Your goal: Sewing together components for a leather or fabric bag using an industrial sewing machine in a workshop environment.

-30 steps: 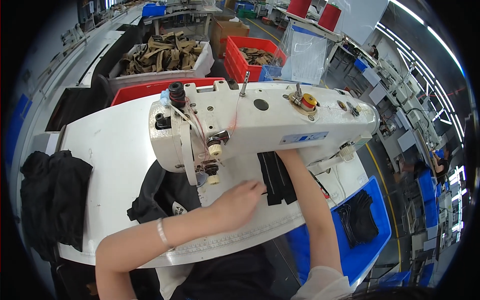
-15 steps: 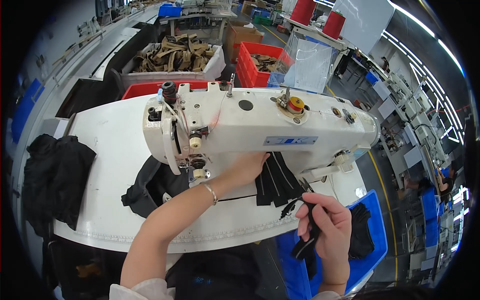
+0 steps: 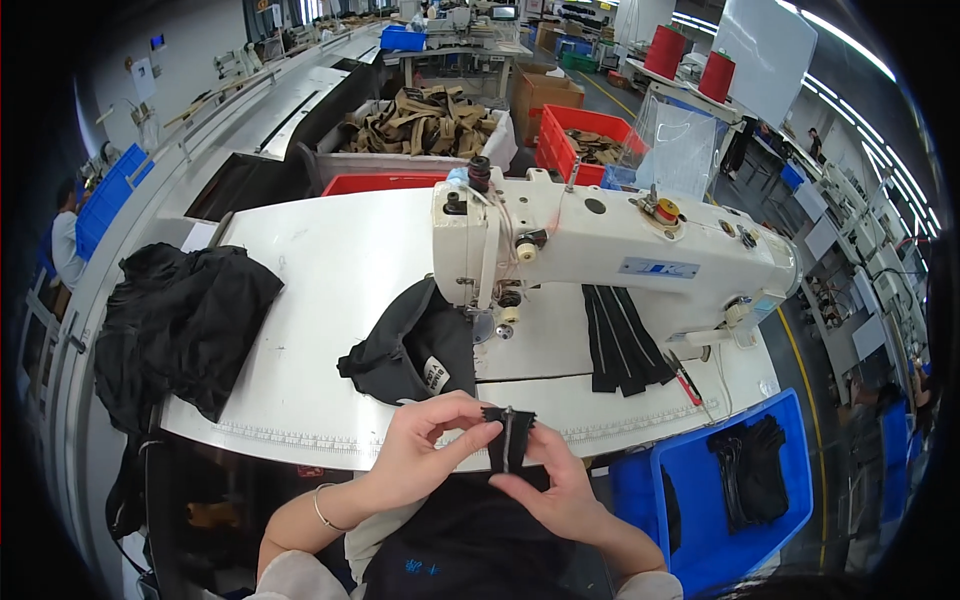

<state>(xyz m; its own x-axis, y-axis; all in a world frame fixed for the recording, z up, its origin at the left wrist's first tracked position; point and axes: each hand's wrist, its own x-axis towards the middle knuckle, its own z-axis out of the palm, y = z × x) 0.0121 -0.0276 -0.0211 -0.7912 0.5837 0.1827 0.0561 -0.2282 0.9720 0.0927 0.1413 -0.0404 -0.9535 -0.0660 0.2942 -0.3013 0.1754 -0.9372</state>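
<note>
In front of the table's near edge, I hold a short black zipper piece (image 3: 511, 440) with a pale line down its middle. My left hand (image 3: 425, 450) pinches its upper left side, and my right hand (image 3: 555, 485) grips its right side. Several similar black zipper strips (image 3: 622, 345) lie fanned out under the arm of the white sewing machine (image 3: 600, 235). Left of them, a black fabric piece (image 3: 410, 345) with a white label rests by the needle area. Red-handled snips (image 3: 687, 385) lie on the tabletop beside the strips.
A heap of black fabric (image 3: 185, 320) covers the table's left end. At the right stands a blue bin (image 3: 640, 490) containing black pieces. Behind the table are a white-lined container of tan strips (image 3: 425, 120) and a red crate (image 3: 560, 140).
My left hand has come back from the strips under the machine arm. My right hand has moved left with the zipper piece, and both hands now hold it. The view has shifted.
</note>
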